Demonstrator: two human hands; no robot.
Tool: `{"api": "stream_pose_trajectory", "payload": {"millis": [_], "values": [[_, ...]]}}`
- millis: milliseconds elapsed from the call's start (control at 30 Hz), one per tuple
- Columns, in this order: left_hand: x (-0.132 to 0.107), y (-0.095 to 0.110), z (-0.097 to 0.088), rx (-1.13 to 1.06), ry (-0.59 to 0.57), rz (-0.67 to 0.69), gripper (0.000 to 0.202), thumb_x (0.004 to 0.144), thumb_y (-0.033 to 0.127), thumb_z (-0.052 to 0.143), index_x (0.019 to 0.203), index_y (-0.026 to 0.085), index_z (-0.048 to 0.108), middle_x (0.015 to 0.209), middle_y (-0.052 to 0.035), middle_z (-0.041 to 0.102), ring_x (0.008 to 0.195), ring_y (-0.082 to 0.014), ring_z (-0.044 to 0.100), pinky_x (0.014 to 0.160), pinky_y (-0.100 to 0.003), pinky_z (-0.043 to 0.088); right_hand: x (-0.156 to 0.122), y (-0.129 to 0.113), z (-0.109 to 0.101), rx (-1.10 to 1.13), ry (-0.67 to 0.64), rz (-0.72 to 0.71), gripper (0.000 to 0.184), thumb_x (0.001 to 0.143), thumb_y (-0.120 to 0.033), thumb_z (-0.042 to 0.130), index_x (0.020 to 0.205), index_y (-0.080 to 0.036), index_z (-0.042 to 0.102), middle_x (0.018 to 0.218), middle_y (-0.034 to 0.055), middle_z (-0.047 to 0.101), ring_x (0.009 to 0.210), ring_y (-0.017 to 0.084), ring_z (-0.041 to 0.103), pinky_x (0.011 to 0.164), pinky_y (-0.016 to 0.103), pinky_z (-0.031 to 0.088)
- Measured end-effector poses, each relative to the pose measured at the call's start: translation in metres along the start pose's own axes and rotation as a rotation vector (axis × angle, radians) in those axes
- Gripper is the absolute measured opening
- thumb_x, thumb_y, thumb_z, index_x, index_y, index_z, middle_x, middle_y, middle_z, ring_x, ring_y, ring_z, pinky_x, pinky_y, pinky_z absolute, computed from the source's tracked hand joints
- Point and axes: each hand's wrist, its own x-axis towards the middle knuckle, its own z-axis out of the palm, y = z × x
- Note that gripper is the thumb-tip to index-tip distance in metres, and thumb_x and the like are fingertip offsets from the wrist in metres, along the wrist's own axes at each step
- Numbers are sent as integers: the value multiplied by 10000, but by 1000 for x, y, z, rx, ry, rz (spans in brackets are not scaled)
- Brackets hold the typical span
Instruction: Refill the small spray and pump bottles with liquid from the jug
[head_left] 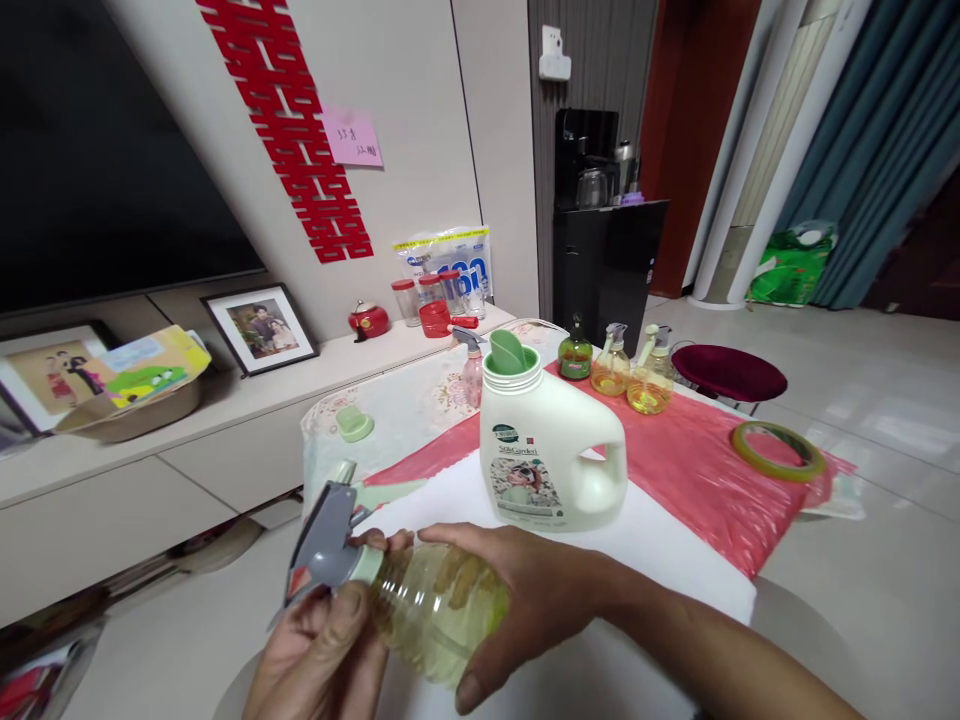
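Note:
A clear spray bottle (pixel 442 610) with pale yellow liquid lies tilted between my hands, its grey trigger head (pixel 330 540) pointing left. My left hand (pixel 322 640) pinches the light green collar just below the trigger head. Wrapped round the bottle's body from the right is my right hand (pixel 525 600). Beyond them a pale green detergent jug (pixel 555 450) stands upright on a white sheet (pixel 675 560), with no cap on its neck and a green spout showing in the mouth. A small light green cap (pixel 354 423) rests on the table to the left.
Several pump and spray bottles stand behind the jug, including a green one (pixel 575 355) and a yellow one (pixel 651 385). Red plastic (pixel 675 450) covers the table's right side, with a tape roll (pixel 778 450) on it. A dark red stool (pixel 729 373) stands beyond.

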Motion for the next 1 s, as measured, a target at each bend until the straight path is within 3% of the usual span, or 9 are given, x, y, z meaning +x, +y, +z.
{"api": "stream_pose_trajectory", "payload": {"millis": [100, 167, 267, 400, 467, 533, 633, 833, 1000], "values": [[-3, 1, 9, -3, -66, 48, 650, 497, 316, 982, 1094, 265, 731, 1042, -48, 790, 1034, -329, 745, 949, -420, 635, 1, 1, -2, -15, -5, -2, 1253, 493, -407, 981, 1587, -305, 378, 1438, 53, 513, 1288, 249, 522, 1125, 335, 439], [-5, 2, 11, -9, -101, 53, 646, 548, 334, 956, 1149, 263, 730, 1160, -78, 773, 1145, -363, 706, 960, -425, 634, 2, 0, -4, -2, -12, -20, 1252, 501, -404, 980, 1591, -314, 371, 1451, 47, 505, 1312, 253, 510, 1143, 344, 425], [-7, 2, 7, -27, -52, 54, 512, 611, 270, 904, 1098, 282, 748, 1093, -65, 782, 1215, -373, 672, 1025, -468, 599, 2, -2, -9, 10, -18, -25, 1250, 516, -413, 975, 1599, -305, 360, 1483, 58, 477, 1351, 269, 482, 1148, 353, 427], [-7, 0, 5, -35, -22, 99, 462, 588, 217, 922, 1014, 247, 747, 964, -49, 776, 1098, -309, 724, 1045, -427, 580, 0, -1, -9, -28, 0, -44, 1247, 529, -397, 970, 1605, -277, 352, 1520, 81, 437, 1391, 289, 442, 1185, 383, 392], [-7, -1, 10, -43, -66, 173, 504, 550, 215, 957, 1003, 220, 735, 950, -44, 771, 998, -260, 749, 1023, -392, 587, -1, 1, -7, -28, 11, -40, 1232, 559, -380, 957, 1614, -273, 330, 1539, 91, 410, 1401, 292, 432, 1186, 395, 391], [-7, -2, 17, -67, -157, 219, 483, 606, 254, 954, 1027, 215, 719, 1015, -47, 766, 1036, -241, 740, 1072, -406, 547, -2, 1, -5, -40, 19, -10, 1219, 597, -368, 938, 1626, -292, 288, 1541, 90, 406, 1400, 287, 436, 1178, 407, 399], [-5, -4, 26, -116, -226, 248, 464, 590, 273, 971, 963, 213, 702, 910, -17, 751, 976, -224, 756, 1013, -377, 576, -3, 0, -4, -93, 35, 46, 1211, 627, -368, 915, 1635, -315, 247, 1534, 89, 409, 1405, 290, 427, 1195, 433, 373], [-1, -8, 24, -181, -167, 234, 476, 686, 256, 922, 1095, 183, 689, 1051, -69, 773, 1001, -208, 753, 1022, -357, 560, -4, -5, -4, -260, 97, 125, 1178, 667, -416, 865, 1641, -348, 205, 1581, 64, 334, 1438, 297, 372, 1226, 455, 321], [10, 10, 12, -313, -58, 286, 343, 743, 199, 880, 1037, 168, 706, 1046, -60, 791, 955, -181, 761, 1058, -359, 539, -8, -9, -8, -397, 70, 236, 1185, 671, -397, 838, 1652, -338, 177, 1564, 87, 352, 1401, 309, 415, 1189, 456, 374]]}}
